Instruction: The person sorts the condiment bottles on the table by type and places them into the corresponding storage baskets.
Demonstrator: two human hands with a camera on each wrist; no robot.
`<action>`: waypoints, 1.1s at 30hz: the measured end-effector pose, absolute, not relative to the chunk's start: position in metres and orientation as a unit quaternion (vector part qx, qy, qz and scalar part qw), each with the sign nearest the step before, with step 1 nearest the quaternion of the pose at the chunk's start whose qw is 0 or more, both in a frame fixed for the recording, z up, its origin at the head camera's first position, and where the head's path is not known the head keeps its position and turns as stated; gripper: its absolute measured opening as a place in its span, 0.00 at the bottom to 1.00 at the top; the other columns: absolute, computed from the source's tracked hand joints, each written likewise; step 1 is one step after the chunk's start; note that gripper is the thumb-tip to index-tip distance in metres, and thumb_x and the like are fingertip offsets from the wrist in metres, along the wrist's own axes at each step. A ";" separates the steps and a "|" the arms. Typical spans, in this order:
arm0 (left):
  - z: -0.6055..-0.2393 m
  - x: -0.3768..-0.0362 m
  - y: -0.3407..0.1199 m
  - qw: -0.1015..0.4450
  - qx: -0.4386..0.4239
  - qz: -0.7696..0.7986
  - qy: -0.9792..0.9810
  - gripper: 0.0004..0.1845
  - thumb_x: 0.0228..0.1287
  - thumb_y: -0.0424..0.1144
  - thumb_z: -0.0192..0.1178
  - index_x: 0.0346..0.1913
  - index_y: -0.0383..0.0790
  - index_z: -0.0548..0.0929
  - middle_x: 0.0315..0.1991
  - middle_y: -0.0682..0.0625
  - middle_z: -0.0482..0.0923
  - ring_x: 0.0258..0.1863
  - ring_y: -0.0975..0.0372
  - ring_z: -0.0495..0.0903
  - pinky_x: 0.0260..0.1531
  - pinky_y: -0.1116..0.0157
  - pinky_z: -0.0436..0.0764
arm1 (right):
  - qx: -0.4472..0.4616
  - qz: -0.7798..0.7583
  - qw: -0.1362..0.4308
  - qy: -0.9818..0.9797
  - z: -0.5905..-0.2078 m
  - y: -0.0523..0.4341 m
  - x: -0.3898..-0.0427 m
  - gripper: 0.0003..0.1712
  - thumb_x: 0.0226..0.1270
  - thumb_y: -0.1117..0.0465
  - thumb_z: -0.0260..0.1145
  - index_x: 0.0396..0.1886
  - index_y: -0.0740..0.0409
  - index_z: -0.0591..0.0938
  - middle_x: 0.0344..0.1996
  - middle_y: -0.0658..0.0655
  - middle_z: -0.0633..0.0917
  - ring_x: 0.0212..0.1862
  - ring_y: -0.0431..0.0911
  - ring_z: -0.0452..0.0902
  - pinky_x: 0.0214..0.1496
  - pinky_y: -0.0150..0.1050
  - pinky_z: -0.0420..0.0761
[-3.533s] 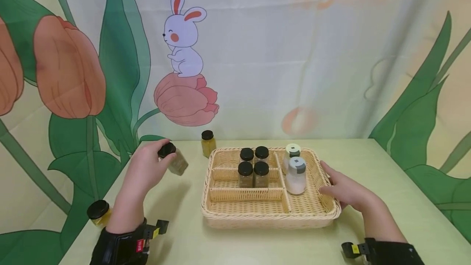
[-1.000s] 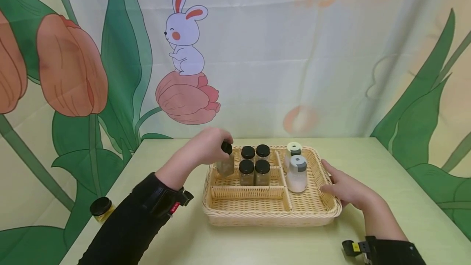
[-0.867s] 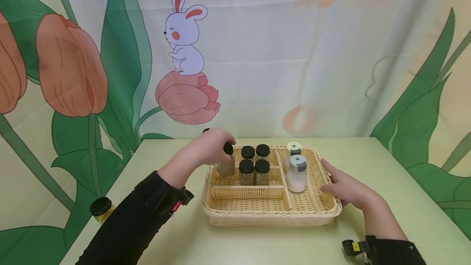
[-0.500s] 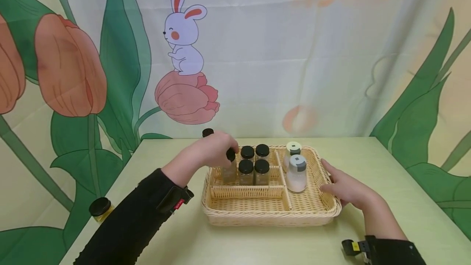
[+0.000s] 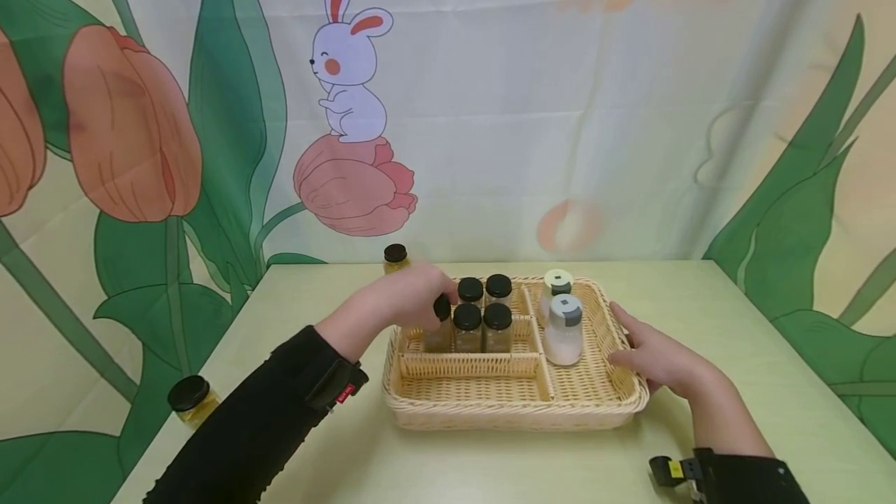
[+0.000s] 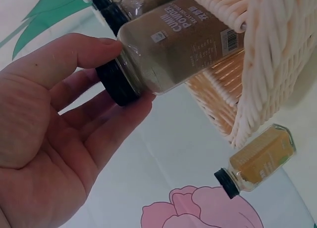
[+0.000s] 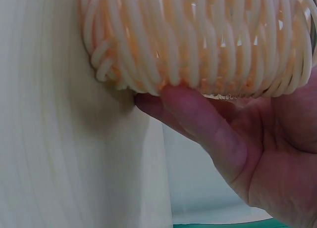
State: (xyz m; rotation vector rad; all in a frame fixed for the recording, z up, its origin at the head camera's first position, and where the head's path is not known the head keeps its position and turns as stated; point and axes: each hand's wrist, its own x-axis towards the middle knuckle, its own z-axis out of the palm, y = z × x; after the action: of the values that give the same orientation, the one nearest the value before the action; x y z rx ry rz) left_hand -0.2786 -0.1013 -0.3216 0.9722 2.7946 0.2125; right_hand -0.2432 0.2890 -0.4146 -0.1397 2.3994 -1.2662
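Left hand (image 5: 402, 303) fingers are curled round the black cap of a clear square cumin jar (image 6: 181, 42), held inside the woven wicker basket (image 5: 514, 407).
Right hand (image 5: 658, 360) is pressed, fingers relaxed, against the basket's right wall. Counted inside: four black-capped jars (image 5: 483, 316) beside the held one, two white shakers (image 5: 561, 325); two yellow-filled jars (image 5: 187, 401) are left outside.

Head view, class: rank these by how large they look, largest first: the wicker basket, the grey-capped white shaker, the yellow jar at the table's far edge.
1. Wicker basket
2. Grey-capped white shaker
3. Yellow jar, partly hidden behind the left hand and farther off, so its true size is unsure.
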 end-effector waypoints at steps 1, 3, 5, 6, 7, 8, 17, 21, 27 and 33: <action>-0.323 -0.279 -0.101 0.090 0.324 0.067 0.940 0.16 0.56 0.27 0.70 0.48 0.44 0.89 0.43 0.53 0.85 0.34 0.62 0.78 0.31 0.68 0.79 | -0.051 -0.455 0.210 0.864 -0.414 0.289 -0.243 0.55 0.73 0.63 0.61 0.83 0.50 0.34 0.70 0.84 0.56 0.32 0.53 0.83 0.27 0.52 0.84; -0.325 -0.279 -0.101 0.091 0.320 0.060 0.941 0.15 0.57 0.28 0.70 0.47 0.44 0.88 0.43 0.53 0.84 0.35 0.63 0.78 0.33 0.68 0.79 | -0.052 -0.453 0.208 0.865 -0.414 0.288 -0.243 0.55 0.73 0.63 0.61 0.83 0.51 0.34 0.70 0.84 0.57 0.31 0.53 0.83 0.27 0.52 0.84; -0.326 -0.278 -0.101 0.094 0.315 0.056 0.943 0.15 0.58 0.28 0.70 0.47 0.44 0.88 0.43 0.53 0.84 0.35 0.62 0.78 0.35 0.67 0.80 | -0.052 -0.454 0.208 0.865 -0.414 0.288 -0.243 0.55 0.73 0.63 0.61 0.83 0.50 0.34 0.70 0.83 0.57 0.31 0.53 0.83 0.27 0.52 0.84; -0.326 -0.278 -0.100 0.096 0.311 0.056 0.944 0.15 0.58 0.28 0.70 0.47 0.45 0.87 0.42 0.53 0.84 0.35 0.62 0.78 0.35 0.67 0.80 | -0.052 -0.455 0.208 0.864 -0.414 0.288 -0.244 0.55 0.73 0.63 0.61 0.83 0.50 0.34 0.70 0.83 0.57 0.31 0.53 0.83 0.27 0.52 0.84; -0.327 -0.278 -0.100 0.099 0.307 0.055 0.945 0.15 0.57 0.28 0.71 0.47 0.45 0.87 0.42 0.53 0.83 0.36 0.62 0.78 0.36 0.67 0.80 | -0.052 -0.456 0.209 0.864 -0.413 0.288 -0.244 0.55 0.73 0.63 0.61 0.83 0.50 0.34 0.70 0.83 0.57 0.32 0.53 0.83 0.27 0.52 0.84; -0.328 -0.278 -0.100 0.101 0.305 0.055 0.945 0.16 0.57 0.28 0.71 0.48 0.45 0.87 0.42 0.53 0.83 0.36 0.61 0.78 0.36 0.67 0.80 | -0.051 -0.456 0.210 0.863 -0.413 0.288 -0.244 0.55 0.73 0.64 0.61 0.83 0.50 0.34 0.70 0.83 0.57 0.32 0.53 0.83 0.27 0.52 0.84; -0.333 -0.283 -0.098 0.112 0.293 0.061 0.948 0.18 0.55 0.27 0.72 0.49 0.44 0.87 0.43 0.52 0.83 0.36 0.61 0.78 0.36 0.66 0.82 | -0.054 -0.452 0.208 0.866 -0.412 0.289 -0.246 0.55 0.73 0.63 0.61 0.83 0.49 0.33 0.71 0.83 0.55 0.33 0.53 0.83 0.28 0.53 0.84; -0.335 -0.283 -0.097 0.124 0.280 0.067 0.950 0.21 0.55 0.26 0.72 0.52 0.43 0.86 0.45 0.51 0.83 0.36 0.60 0.79 0.36 0.66 0.82 | -0.052 -0.452 0.210 0.865 -0.412 0.289 -0.246 0.55 0.73 0.63 0.61 0.83 0.50 0.33 0.72 0.83 0.54 0.33 0.53 0.83 0.28 0.53 0.84; -0.338 -0.283 -0.095 0.129 0.274 0.063 0.951 0.23 0.56 0.26 0.70 0.56 0.42 0.85 0.51 0.50 0.84 0.38 0.62 0.78 0.37 0.67 0.82 | -0.052 -0.455 0.210 0.864 -0.413 0.289 -0.245 0.55 0.73 0.63 0.61 0.83 0.50 0.33 0.71 0.83 0.55 0.31 0.53 0.83 0.27 0.52 0.84; -0.341 -0.283 -0.097 0.116 0.287 0.065 0.949 0.21 0.57 0.26 0.70 0.55 0.42 0.85 0.49 0.49 0.84 0.39 0.62 0.78 0.39 0.66 0.82 | -0.049 -0.461 0.213 0.860 -0.414 0.289 -0.243 0.55 0.73 0.64 0.61 0.83 0.50 0.33 0.71 0.84 0.55 0.33 0.54 0.84 0.28 0.53 0.84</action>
State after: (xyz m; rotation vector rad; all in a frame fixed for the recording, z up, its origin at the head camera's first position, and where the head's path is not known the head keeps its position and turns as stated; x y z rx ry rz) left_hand -0.2834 -0.0969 -0.3414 0.8411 2.7789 0.1912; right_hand -0.2433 0.2886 -0.4141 -0.1364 2.3884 -1.2788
